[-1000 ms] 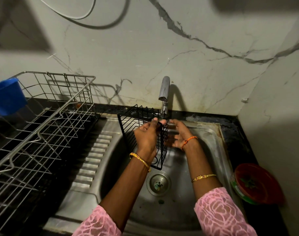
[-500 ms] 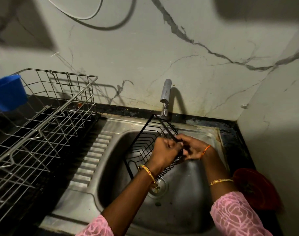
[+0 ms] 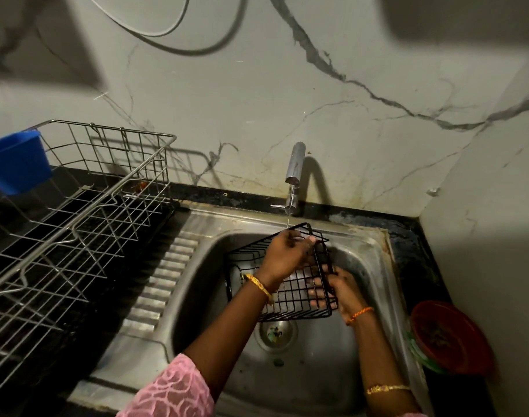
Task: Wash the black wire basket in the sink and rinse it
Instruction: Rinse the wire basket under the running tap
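**Basket held tilted under the tap**

I see the basket [image 3: 282, 284], thin black wire in a square grid, held over the steel sink [image 3: 317, 371], tipped so its far corner rises toward the tap [image 3: 293, 179]. A thin thread of water falls onto that corner. My left hand [image 3: 287, 254] comes over the top, its grip curled round the upper rim wire. My right hand [image 3: 337, 288] sits low at the basket's right side, fingers [image 3: 315, 291] poking through the mesh and pinching a wire. A steel rack [image 3: 76, 221] stands left.
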